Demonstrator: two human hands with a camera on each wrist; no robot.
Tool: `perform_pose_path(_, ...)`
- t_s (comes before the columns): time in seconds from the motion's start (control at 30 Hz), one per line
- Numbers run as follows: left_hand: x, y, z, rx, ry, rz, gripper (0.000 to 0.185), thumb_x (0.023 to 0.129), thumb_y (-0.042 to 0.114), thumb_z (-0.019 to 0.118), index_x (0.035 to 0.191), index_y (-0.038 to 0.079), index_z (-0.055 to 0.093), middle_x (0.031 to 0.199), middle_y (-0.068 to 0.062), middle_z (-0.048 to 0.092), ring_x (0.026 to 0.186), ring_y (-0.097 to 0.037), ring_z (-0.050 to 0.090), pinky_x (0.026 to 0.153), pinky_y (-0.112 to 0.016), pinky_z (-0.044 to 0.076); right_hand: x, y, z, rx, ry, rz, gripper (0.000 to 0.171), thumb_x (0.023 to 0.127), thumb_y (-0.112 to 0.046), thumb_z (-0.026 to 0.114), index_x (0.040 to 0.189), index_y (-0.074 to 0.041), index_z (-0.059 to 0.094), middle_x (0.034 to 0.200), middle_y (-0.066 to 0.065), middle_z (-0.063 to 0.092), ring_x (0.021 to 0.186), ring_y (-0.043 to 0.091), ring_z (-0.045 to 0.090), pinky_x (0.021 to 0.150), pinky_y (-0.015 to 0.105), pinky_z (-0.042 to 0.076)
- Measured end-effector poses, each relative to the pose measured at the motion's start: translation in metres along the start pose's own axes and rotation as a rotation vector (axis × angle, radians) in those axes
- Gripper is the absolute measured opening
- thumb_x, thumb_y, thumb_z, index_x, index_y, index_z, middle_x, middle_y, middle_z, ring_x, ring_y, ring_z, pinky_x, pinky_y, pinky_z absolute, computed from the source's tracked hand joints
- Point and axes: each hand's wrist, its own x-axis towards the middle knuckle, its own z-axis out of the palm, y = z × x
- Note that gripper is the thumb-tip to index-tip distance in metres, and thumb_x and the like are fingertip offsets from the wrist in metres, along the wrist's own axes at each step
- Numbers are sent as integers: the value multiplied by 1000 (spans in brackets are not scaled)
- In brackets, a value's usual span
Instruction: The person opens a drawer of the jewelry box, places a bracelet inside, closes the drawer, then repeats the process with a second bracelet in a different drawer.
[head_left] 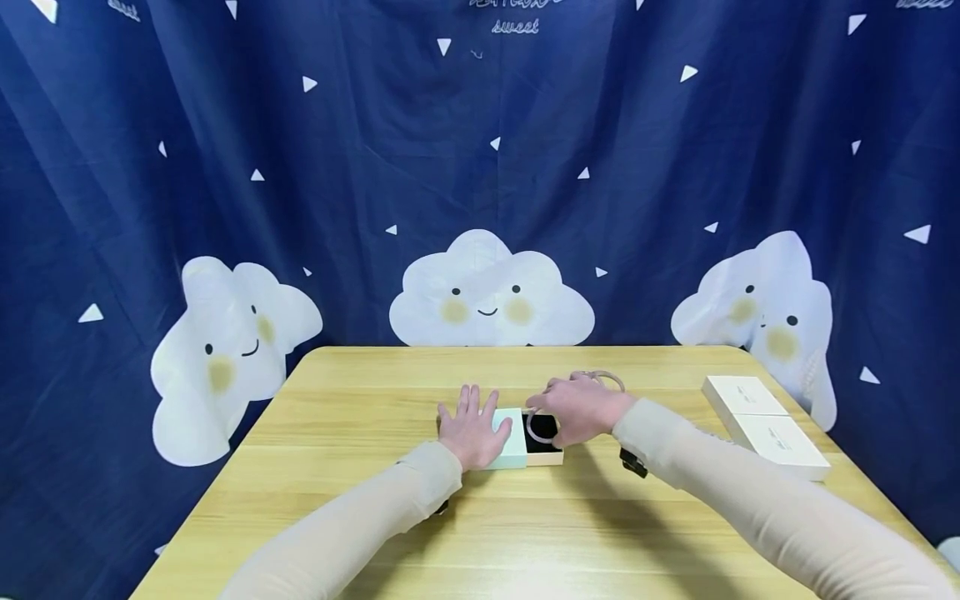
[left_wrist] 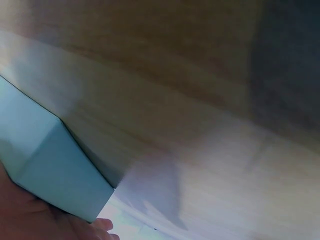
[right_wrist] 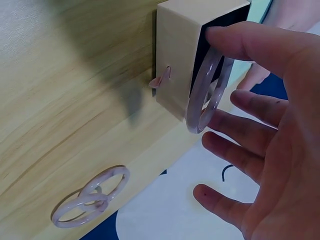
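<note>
Head view, centre of frame: the left hand (head_left: 471,440), fingers straight and spread with no grip, steadies a pale green box sleeve (head_left: 512,454). A cream drawer (head_left: 543,459), black inside, protrudes from the sleeve's right. The right hand (head_left: 581,408) has its thumb and fingers spanning one bangle (right_wrist: 196,105) at the drawer's mouth (contact with the lining cannot be confirmed). Two bangles (right_wrist: 101,202) overlap on the counter (head_left: 247,500), lower left of the right wrist view. Step in hand, as judged: transfer at the drawer, direction undetermined. The next move calls for a steady sleeve and clearance from the drawer's walls.
</note>
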Motion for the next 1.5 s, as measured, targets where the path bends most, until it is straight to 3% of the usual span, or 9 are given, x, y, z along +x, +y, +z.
perform_pose_path(0.27,-3,1,-4,-3,-9,6,70,103,62,19,163,25,20,169,-15,13,157,-33,5,116,-73,11,9,-9,4,-9,14,-32,43,77,-37,83,116,-26,68,100,-11,73,103,18,62,92,54,46)
perform_pose_path(0.63,-2,1,-5,-5,-15,4,70,103,62,19,163,25,21,169,-16,14,157,-34,5,115,-74,12,15,-16,2,-77,9,-13,56,80,-50,80,126,-23,66,95,-9,72,99,18,64,89,50,50)
perform_pose_path(0.93,-6,3,-9,-8,4,6,68,104,60,20,162,25,23,167,-17,20,157,-34,10,115,-73,16,10,-16,4,-66,55,-40,52,83,-54,76,122,-20,67,89,-7,71,93,19,65,81,48,53)
perform_pose_path(1.03,-6,3,-8,-13,4,1,68,104,60,21,162,25,23,167,-17,20,157,-34,10,115,-73,15,8,-15,4,-36,60,-47,52,84,-54,75,122,-20,66,93,-4,72,94,20,65,80,48,53)
perform_pose_path(1.3,-1,2,-4,-6,-23,0,69,103,61,20,163,26,18,168,-17,15,157,-34,5,116,-74,12,-1,-10,0,32,38,-13,58,86,-54,73,133,-21,63,114,0,73,113,27,64,95,56,48)
perform_pose_path(1.5,-4,4,-8,-4,-12,-8,67,104,59,23,162,25,23,168,-17,18,157,-34,8,115,-74,15,-8,-3,2,56,60,5,64,86,-52,74,140,-21,59,123,3,71,117,26,63,97,57,48)
